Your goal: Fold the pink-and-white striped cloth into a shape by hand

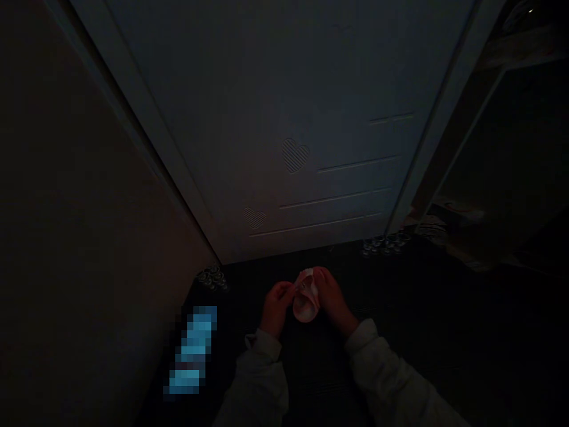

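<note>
In the dim light I hold a small pinkish-white rounded thing (pixel 306 305) with a hollow, cup-like lower part and folded upper edges. It looks somewhat like a shell or a soft pouch, but I cannot tell its kind. My left hand (pixel 278 302) is closed, its fingertips pinching the left edge. On the other side my right hand (pixel 331 296) grips the upper right edge, with the fingers partly hidden behind it. Reddish light falls on both hands and on the thing. Pale long sleeves cover both forearms.
A white panel (pixel 249 118) with carved hearts and lines stands ahead. Clusters of shiny rings or balls lie at its left corner (pixel 212 277) and right corner (pixel 384 244). A blurred bright blue rectangle (pixel 193 347) lies at left, beside the wall (pixel 80 237). Dark, unclear objects fill the right.
</note>
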A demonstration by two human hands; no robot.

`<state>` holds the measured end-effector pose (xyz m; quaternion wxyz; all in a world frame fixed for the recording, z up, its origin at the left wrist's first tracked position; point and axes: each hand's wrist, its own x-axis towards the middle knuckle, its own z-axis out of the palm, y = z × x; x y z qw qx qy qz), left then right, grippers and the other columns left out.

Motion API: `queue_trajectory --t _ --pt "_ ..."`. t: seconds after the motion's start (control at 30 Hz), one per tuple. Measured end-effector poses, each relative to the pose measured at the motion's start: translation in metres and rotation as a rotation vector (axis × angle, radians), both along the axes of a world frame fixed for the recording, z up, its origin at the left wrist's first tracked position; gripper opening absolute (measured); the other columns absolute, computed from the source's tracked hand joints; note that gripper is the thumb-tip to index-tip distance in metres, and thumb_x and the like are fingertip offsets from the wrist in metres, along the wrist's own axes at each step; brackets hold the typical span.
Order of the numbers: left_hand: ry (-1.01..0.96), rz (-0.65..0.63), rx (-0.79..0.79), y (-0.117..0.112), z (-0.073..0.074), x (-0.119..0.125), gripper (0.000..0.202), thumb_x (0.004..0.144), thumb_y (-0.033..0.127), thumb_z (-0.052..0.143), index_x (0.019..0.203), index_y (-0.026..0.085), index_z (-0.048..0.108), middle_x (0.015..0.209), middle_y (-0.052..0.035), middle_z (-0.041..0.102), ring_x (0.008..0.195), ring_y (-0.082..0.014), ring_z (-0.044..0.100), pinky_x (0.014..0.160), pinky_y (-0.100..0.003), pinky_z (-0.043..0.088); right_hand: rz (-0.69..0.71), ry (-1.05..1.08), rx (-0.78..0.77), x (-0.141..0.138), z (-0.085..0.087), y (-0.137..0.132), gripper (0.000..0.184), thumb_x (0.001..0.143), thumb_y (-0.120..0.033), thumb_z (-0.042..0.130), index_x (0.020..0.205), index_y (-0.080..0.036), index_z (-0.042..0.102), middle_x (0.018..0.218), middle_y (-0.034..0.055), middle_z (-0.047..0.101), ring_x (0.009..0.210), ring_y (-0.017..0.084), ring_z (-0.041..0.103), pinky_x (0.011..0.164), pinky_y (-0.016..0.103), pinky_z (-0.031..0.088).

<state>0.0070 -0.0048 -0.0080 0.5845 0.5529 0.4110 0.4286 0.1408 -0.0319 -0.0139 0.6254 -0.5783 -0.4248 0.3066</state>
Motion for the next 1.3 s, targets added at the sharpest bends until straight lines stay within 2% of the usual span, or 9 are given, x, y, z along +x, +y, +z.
queue_trajectory --t 0.17,0.3,0.43,0.67,0.9,1.13,1.3 --pt "-0.004 0.019 -0.018 0.000 0.000 0.000 0.023 0.064 0.033 0.062 0.077 0.015 0.057 0.073 -0.0022 0.060 0.064 -0.0125 0.053 0.060 -0.024 0.040 -0.002 -0.005 -0.010 0.000 -0.002 0.001 0.030 0.081 -0.044 0.035 0.081 -0.018 0.050 0.075 0.0033 0.056 0.069 0.016 0.053 0.061 0.027 0.044" --pt "-0.041 0.024 -0.009 0.000 0.001 0.000 0.022 0.062 0.031 0.063 0.074 0.015 0.057 0.072 -0.0011 0.060 0.065 -0.0122 0.054 0.062 -0.024 0.041 0.074 -0.032 -0.023 -0.003 -0.001 -0.002 0.027 0.075 -0.041 0.045 0.089 -0.018 0.050 0.080 0.0025 0.057 0.072 0.016 0.054 0.063 0.026 0.043" --pt "-0.047 0.020 -0.016 -0.001 0.004 0.001 0.021 0.062 0.031 0.064 0.074 0.015 0.058 0.070 -0.0006 0.061 0.064 -0.0121 0.054 0.063 -0.024 0.041 0.064 -0.055 -0.056 -0.005 0.001 -0.003 0.027 0.070 -0.038 0.051 0.089 -0.019 0.050 0.083 0.0026 0.059 0.074 0.017 0.056 0.066 0.027 0.043" --pt "-0.025 0.011 -0.011 -0.001 0.003 0.000 0.020 0.064 0.030 0.062 0.076 0.015 0.058 0.070 -0.0002 0.060 0.065 -0.0116 0.054 0.063 -0.024 0.041 0.049 -0.056 -0.125 -0.007 0.005 -0.002 0.039 0.063 -0.038 0.059 0.095 -0.019 0.049 0.086 0.0039 0.059 0.076 0.019 0.057 0.067 0.029 0.045" --pt "-0.033 0.003 -0.012 -0.001 0.003 0.000 0.021 0.063 0.031 0.063 0.076 0.015 0.057 0.071 -0.0008 0.061 0.066 -0.0118 0.054 0.062 -0.023 0.041 0.036 -0.073 -0.150 -0.009 0.012 -0.004 0.040 0.060 -0.035 0.061 0.094 -0.018 0.050 0.088 0.0042 0.059 0.080 0.020 0.056 0.071 0.030 0.044" --pt "-0.043 0.033 -0.085 0.002 -0.002 0.000 0.029 0.060 0.032 0.065 0.080 0.015 0.054 0.066 -0.0001 0.060 0.056 -0.0105 0.053 0.053 -0.022 0.039 0.030 -0.058 -0.095 -0.009 0.010 -0.004 0.036 0.061 -0.037 0.060 0.091 -0.018 0.052 0.085 0.0039 0.059 0.077 0.019 0.057 0.068 0.029 0.045" --pt "-0.064 0.007 -0.078 0.003 -0.008 0.000 0.030 0.060 0.033 0.067 0.081 0.014 0.058 0.076 -0.0044 0.063 0.068 -0.0142 0.058 0.062 -0.025 0.043 -0.012 -0.079 -0.102 -0.007 0.010 -0.004 0.033 0.063 -0.036 0.059 0.090 -0.018 0.052 0.084 0.0038 0.059 0.075 0.019 0.056 0.066 0.029 0.045"
